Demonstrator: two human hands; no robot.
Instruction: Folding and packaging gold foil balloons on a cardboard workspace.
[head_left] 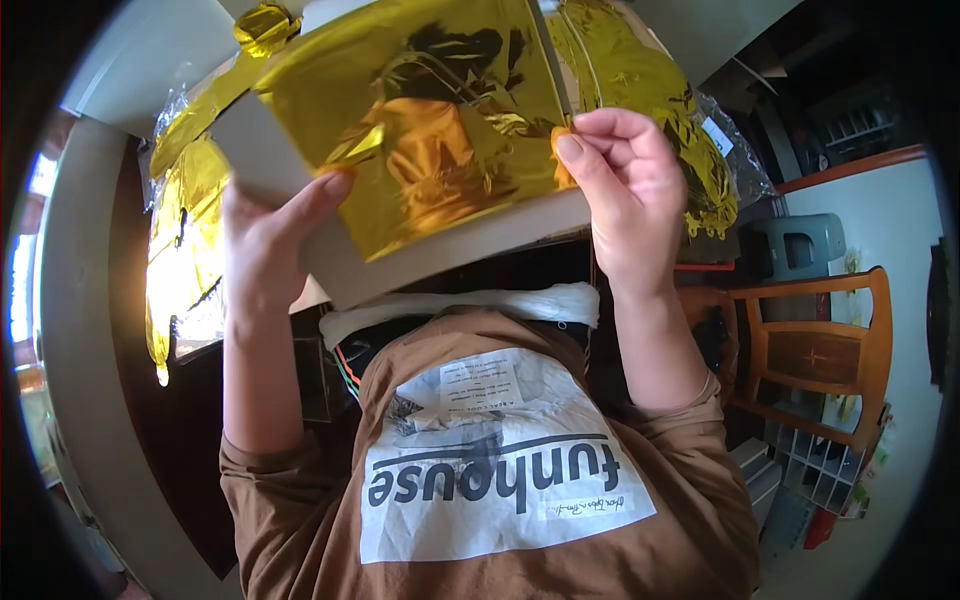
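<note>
A shiny gold foil sheet (pixel 330 90) lies over a pale flat board (pixel 530 216), raised and tilted in front of my chest. My left hand (pixel 268 235) is closed on the left side, its thumb pressing the foil against the board; its other fingers are hidden behind. At the right edge, thumb and forefinger of my right hand (pixel 632 185) pinch the foil, while the other fingers curl loosely. The foil mirrors orange and dark shapes. The board shows bare along the lower edge and at the left corner.
More crumpled gold foil (pixel 190 185) hangs over the table's left side, and another gold foil piece (pixel 640 80) lies at the right. Clear plastic wrap (pixel 742 165) sits beside it. A wooden chair (pixel 875 345), a grey-green stool (pixel 812 235) and a white rack (pixel 815 468) stand right.
</note>
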